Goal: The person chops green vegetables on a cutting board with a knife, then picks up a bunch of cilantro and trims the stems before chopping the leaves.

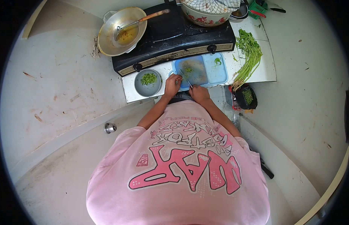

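My right hand (199, 93) is closed around the handle of a knife (185, 79), whose thin blade slants up and left over a blue cutting board (221, 78). Left of the blade, my left hand (173, 84) has its fingers bunched together at the board's near-left edge; what they hold, if anything, is hidden. A little pile of chopped greens (189, 70) lies on the board just beyond the blade. Some loose leaves (218, 61) rest on its lighter right part. Beside my left hand stands a grey bowl (143, 90) with chopped greens (148, 78) in it.
Behind the board is a black gas stove (170, 45), bearing a wok (107, 39) with a wooden-handled ladle (152, 15) and a large flowered pot (204, 19). Long-stemmed greens (251, 56) lie at right, above a black bag (240, 100). A green basket (257, 8) sits at the back right.
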`<control>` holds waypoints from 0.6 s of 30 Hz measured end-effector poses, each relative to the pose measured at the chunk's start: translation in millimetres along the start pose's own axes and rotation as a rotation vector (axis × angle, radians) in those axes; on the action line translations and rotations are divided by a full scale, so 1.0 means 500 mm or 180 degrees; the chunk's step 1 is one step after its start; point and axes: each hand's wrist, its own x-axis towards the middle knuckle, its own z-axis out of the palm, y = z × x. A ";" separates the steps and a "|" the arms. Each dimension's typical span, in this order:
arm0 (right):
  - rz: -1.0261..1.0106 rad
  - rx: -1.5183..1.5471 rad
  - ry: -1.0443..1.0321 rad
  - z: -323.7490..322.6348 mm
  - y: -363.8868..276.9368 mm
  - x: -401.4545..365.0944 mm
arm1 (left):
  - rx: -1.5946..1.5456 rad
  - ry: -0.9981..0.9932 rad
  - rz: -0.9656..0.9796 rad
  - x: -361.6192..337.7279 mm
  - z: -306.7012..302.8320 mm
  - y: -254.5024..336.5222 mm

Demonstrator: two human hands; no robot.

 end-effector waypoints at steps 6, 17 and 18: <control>-0.0066 0.0019 0.0068 -0.011 -0.009 -0.001 | -0.0028 -0.0038 0.0010 0.006 -0.001 -0.011; -0.0207 0.0031 0.0113 0.005 -0.023 0.026 | -0.0112 0.0070 0.0044 0.003 0.003 -0.015; -0.0186 -0.0011 0.0110 0.008 -0.023 0.025 | -0.0062 0.0050 0.0017 0.003 0.002 -0.014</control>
